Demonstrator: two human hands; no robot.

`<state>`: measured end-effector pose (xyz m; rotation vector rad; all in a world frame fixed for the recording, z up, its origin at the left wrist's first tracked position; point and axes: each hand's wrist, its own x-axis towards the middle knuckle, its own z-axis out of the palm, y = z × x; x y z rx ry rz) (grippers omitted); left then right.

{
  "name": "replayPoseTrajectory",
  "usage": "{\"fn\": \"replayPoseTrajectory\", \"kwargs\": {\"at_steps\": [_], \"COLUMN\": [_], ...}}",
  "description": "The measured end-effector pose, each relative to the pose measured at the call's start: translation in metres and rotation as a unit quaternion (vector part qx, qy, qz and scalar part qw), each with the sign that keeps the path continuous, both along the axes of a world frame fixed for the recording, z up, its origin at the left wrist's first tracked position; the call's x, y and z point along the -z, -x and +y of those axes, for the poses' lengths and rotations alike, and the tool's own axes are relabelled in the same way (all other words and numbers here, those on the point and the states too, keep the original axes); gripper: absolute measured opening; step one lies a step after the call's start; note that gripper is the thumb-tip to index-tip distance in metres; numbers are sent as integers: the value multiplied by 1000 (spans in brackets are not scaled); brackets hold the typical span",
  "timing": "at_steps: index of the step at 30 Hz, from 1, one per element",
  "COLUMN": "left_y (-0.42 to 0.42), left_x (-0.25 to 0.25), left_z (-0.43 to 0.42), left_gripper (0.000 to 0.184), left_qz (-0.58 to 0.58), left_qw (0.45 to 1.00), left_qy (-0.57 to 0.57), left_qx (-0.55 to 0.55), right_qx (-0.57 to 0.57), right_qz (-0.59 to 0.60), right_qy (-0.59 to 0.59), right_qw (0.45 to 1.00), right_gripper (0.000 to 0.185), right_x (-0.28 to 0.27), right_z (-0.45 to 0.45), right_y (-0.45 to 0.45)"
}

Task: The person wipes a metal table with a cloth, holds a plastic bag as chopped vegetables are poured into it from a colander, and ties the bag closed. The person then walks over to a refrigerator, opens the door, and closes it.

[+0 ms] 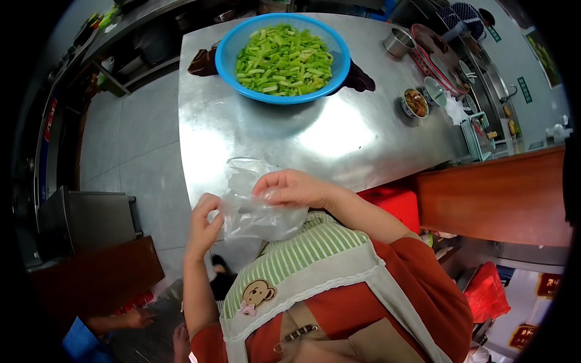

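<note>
A clear plastic bag hangs between my two hands at the near edge of the steel table. My left hand pinches its left side, thumb and fingers curled on the film. From the right, my right hand grips the bag's upper part with bent fingers. A loose flap of the plastic reaches forward over the tabletop. Farther off on the table stands a blue basin heaped with chopped green celery. Dark cloth-like pieces show from under the basin on both sides.
On the steel table's right side are a metal cup, a bowl of food, another bowl and a teal basket. A wooden panel stands at right. Another person's hand shows at lower left.
</note>
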<state>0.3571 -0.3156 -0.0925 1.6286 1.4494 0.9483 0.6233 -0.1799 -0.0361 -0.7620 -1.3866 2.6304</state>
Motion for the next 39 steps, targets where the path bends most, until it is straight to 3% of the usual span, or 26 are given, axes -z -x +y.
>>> {"fn": "replayPoseTrajectory", "kwargs": {"at_steps": [3, 4, 5, 7, 9, 11, 12, 13, 14, 15, 17, 19, 20, 21, 22, 23, 24, 25, 27, 28, 30, 31, 33, 34, 36, 39], "left_y": [-41, -42, -39, -34, -29, -24, -22, -28, -30, -28, -40, -54, -59, -67, -83, -85, -86, -89, -86, -74, -50, -47, -42, -37, -31, -11], "left_x": [-39, -14, -11, -13, -6, -25, -29, -40, -42, -45, -66, -77, -83, -90, -104, -106, -107, -110, -111, -107, -108, -106, -99, -85, -87, -71], "left_z": [9, 13, 17, 35, 35, 44, 46, 48, 54, 51, 58, 68, 69, 75, 77, 73, 71, 69, 66, 59, 44, 37, 21, 15, 6, -2], "left_gripper": [31, 20, 20, 17, 14, 22, 21, 19, 19, 19, 18, 16, 15, 14, 14, 14, 15, 16, 18, 19, 24, 24, 40, 54, 45, 26], "left_qz": [-41, 4, 3, -206, -212, -376, -366, -382, -384, -381, -377, -392, -391, -392, -403, -403, -417, -432, -425, -393, -393, -396, -259, -263, -254, -249], "left_qw": [993, 995, 995, 961, 965, 880, 883, 863, 869, 872, 875, 871, 872, 873, 867, 867, 871, 874, 872, 887, 884, 881, 931, 937, 933, 924], "left_qy": [62, 76, 77, 131, 102, 114, 116, 116, 128, 132, 126, 95, 94, 85, 101, 101, 100, 98, 104, 115, 161, 161, 171, 145, 200, 240], "left_qx": [-87, -68, -68, -129, -120, -267, -269, -310, -285, -279, -277, -280, -279, -276, -275, -275, -239, -203, -220, -213, -194, -204, -193, -177, -159, -160], "right_qx": [58, 53, 35, -2, 144, 120, 99, 158, 193, 340, 449, 402, 389, 344, 230, 226, 184, 185, 20, 20, 136, 126, 284, 324, 408, 430], "right_qz": [33, 48, 56, 127, 66, 22, 7, -257, -208, -245, -321, -192, -200, -124, -114, -131, -127, -127, -235, -233, -146, -142, -19, -11, 34, 129], "right_qy": [66, 57, 49, 45, 57, 166, 203, -29, -41, -57, -277, -253, -252, -366, -573, -566, -690, -694, -727, -730, -622, -621, -445, -342, -153, -49], "right_qw": [996, 996, 997, 991, 986, 979, 974, 953, 958, 906, 787, 859, 864, 856, 778, 782, 688, 684, 645, 643, 757, 760, 849, 882, 899, 892], "right_gripper": [29, 32, 35, 44, 51, 52, 52, 46, 37, 31, 31, 28, 27, 36, 49, 59, 53, 53, 42, 42, 30, 30, 18, 17, 18, 19], "right_x": [7, 1, 0, 14, 17, 84, 102, 121, 138, 148, 153, 27, 20, 1, -55, -58, -62, -53, -15, -8, 0, 4, 6, -1, -12, 10], "right_z": [12, 11, 10, 13, 16, 32, 31, 31, 28, 37, 65, 62, 59, 42, 6, 4, -2, -1, 10, 11, 15, 20, 29, 29, 28, 38], "right_y": [-3, -2, 0, -13, -41, -100, -111, -135, -147, -160, -190, -139, -137, -118, -74, -72, -52, -46, -35, -38, -56, -64, -74, -75, -71, -77]}}
